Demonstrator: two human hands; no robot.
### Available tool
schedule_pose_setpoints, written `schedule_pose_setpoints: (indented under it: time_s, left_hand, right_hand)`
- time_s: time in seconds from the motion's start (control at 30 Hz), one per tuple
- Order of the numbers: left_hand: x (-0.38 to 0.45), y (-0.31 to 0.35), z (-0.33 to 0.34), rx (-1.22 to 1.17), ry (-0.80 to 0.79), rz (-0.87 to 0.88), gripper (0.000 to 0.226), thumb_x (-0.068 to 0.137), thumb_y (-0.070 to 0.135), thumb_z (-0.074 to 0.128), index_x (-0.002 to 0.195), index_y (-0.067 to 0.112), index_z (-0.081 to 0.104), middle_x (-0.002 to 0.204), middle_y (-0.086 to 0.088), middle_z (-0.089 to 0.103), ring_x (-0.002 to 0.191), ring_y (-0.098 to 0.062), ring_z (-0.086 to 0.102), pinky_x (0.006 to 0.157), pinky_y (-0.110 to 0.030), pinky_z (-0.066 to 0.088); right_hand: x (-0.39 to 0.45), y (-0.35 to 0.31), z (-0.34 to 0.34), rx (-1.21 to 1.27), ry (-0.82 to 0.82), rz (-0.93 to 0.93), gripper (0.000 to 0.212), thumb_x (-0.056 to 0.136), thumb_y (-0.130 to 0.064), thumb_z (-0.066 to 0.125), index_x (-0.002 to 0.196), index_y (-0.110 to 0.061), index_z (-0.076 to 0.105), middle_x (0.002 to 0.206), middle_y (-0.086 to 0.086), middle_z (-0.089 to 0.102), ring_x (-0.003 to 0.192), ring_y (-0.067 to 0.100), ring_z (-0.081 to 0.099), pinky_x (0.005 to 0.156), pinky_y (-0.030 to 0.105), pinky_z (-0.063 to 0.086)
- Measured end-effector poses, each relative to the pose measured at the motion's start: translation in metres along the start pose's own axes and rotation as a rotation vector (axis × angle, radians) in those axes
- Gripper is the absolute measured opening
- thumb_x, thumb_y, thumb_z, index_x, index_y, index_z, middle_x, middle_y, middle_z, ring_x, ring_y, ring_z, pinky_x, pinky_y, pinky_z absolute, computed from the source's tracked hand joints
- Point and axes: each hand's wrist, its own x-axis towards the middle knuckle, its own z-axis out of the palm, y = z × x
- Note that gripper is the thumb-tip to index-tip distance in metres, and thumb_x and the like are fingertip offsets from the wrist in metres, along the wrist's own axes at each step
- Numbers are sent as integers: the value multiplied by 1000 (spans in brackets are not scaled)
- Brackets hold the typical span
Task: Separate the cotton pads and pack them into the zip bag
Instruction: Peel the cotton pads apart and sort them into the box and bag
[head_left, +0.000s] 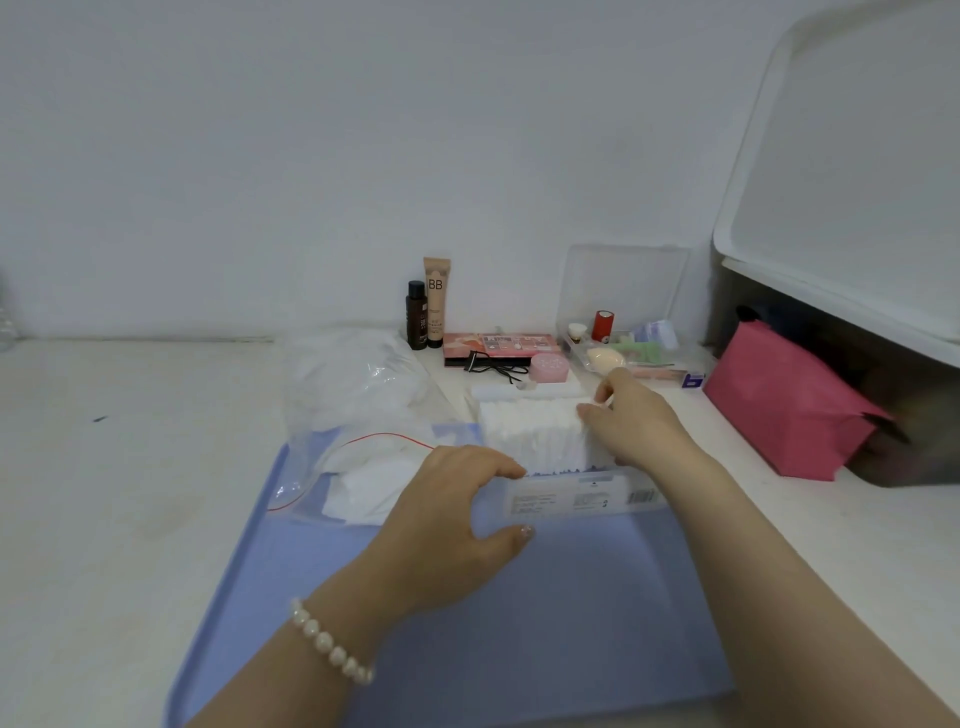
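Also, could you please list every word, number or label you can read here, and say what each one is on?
"BB": on the beige tube standing at the wall.
Dark bottle: label too small to read.
Cotton pad packet: printed text and barcode too blurred to read.
Pink palette box: print unreadable.

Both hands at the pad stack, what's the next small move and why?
Probably pinch a few pads off the right end of the pad stack with the right hand, whose fingers already rest there. The left hand steadies the wrapper, and the zip bag lies open alongside, some pads already inside.
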Motion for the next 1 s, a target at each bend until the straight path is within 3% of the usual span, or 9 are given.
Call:
schedule_pose_setpoints:
  time_s: [0.13,0.2,0.3,0.4,0.53,0.6,0.73,0.83,1.0]
  left_hand:
    - [4,6,-14,-179,235,-245,8,63,31,59,68,26,57,65,15,52,59,-1,46,57,-12,36]
    - [7,6,-28,-216,247,-387,17,62,23,53,51,11,48,51,4,49,48,-8,38,51,-23,33]
    - [6,8,-43,-11,10,-557,37,77,25,51,59,-6,58,48,-3,60,47,-13,48,53,-26,41]
    - [4,10,-48,229,-74,-619,37,82,29,46,63,-1,56,60,-11,62,60,-26,54,59,-35,44]
    - [6,1,-67,252,118,-606,25,83,18,48,68,4,62,71,-9,66,73,-28,60,67,-37,50]
    - [5,-1,-75,113,202,-589,24,81,13,47,73,2,67,75,-13,69,74,-33,64,68,-45,53]
    - [4,2,-82,-16,284,-586,26,80,5,46,72,5,71,75,-10,71,73,-30,67,72,-44,55]
    - [3,-2,-88,-12,307,-611,30,80,4,46,77,16,73,85,0,73,74,-24,67,77,-37,55]
    - [1,-6,-96,-82,256,-631,30,80,3,49,71,20,72,71,10,72,37,-2,50,49,-21,44]
  right_hand:
    - [-2,0,-7,-28,155,-18,30,99,-33,33,108,-8,48,107,19,60,97,36,56,73,35,39]
    - [-7,-1,-14,5,342,-45,33,100,-31,31,103,-7,53,102,18,62,92,35,55,68,33,35]
    - [-29,-17,-22,371,520,-149,37,98,-28,39,81,-2,59,72,14,63,67,27,59,63,36,43]
    - [-68,-51,-13,704,225,-351,29,91,-7,50,65,-8,60,54,11,57,45,11,53,48,25,44]
    - [-100,-85,26,502,-205,-504,26,85,0,50,85,-14,71,75,9,70,66,19,65,65,30,55]
    - [-101,-94,49,198,-252,-574,33,88,-2,44,105,-12,69,90,4,67,75,14,62,66,19,47]
    - [-90,-110,91,-90,-229,-679,27,90,-10,46,112,-3,59,109,14,60,101,31,57,85,38,48]
    - [-80,-119,113,-192,-222,-606,52,91,-39,50,135,-14,38,132,10,44,121,27,45,99,37,39]
    - [-73,-114,124,-316,-278,-546,60,88,-50,51,136,-16,38,125,10,48,115,29,49,91,37,40]
